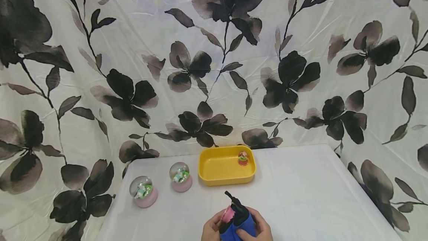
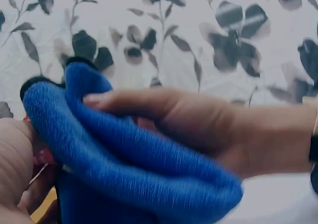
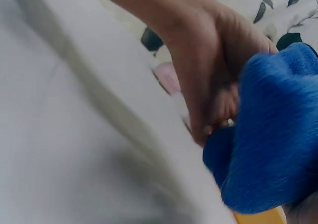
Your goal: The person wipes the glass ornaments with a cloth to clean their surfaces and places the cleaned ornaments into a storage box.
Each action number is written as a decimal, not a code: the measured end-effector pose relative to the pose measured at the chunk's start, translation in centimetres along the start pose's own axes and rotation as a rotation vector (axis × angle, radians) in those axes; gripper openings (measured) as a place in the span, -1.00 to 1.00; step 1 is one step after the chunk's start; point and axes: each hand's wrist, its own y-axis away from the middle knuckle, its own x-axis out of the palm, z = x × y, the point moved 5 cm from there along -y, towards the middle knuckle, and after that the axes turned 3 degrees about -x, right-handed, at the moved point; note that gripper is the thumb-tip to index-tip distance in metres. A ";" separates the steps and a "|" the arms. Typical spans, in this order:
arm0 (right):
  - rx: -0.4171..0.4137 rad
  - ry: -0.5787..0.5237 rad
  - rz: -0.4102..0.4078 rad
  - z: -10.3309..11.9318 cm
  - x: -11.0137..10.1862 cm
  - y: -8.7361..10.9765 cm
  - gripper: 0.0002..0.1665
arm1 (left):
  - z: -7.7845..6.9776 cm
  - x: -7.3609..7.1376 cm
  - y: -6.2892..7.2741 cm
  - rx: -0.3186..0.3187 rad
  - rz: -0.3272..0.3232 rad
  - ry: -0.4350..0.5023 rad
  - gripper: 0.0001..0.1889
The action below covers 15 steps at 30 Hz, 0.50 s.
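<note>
In the head view, my left hand holds a small pink object at the table's front, partly covered by cloth. What kind of object it is, I cannot tell. My right hand grips a fuzzy blue cloth with black parts, its thumb pressed over the folds. The cloth bunches against the object in the left wrist view, where the right hand reaches across from the right. From the right wrist, the left hand shows behind the cloth, fingers curled inward.
A yellow tray stands at the back of the white table, holding a tiny snow globe with a reddish base. Left of it are two larger pink-based snow globes, one nearer and one farther. Flowered fabric hangs behind.
</note>
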 end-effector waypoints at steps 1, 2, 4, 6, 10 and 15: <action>0.003 0.002 -0.003 0.0 0.0 0.0 -0.32 | -0.1 -0.1 0.1 -0.007 0.006 0.027 -0.42; 0.008 0.012 -0.002 0.0 0.1 -0.1 -0.32 | -0.2 -0.2 0.2 -0.015 0.014 0.059 -0.41; 0.016 0.027 -0.006 0.0 0.1 -0.2 -0.32 | -0.4 -0.5 0.4 -0.032 0.041 0.142 -0.41; 0.029 0.034 -0.004 0.1 0.0 -0.2 -0.32 | -0.6 -1.2 0.7 -0.065 0.069 0.253 -0.42; 0.037 0.059 -0.005 0.3 -0.3 -0.2 -0.32 | -0.9 -2.9 1.1 -0.144 0.067 0.367 -0.35; 0.004 0.135 -0.057 1.1 -0.8 -0.6 -0.34 | -1.4 -4.0 1.3 -0.165 0.058 0.279 -0.28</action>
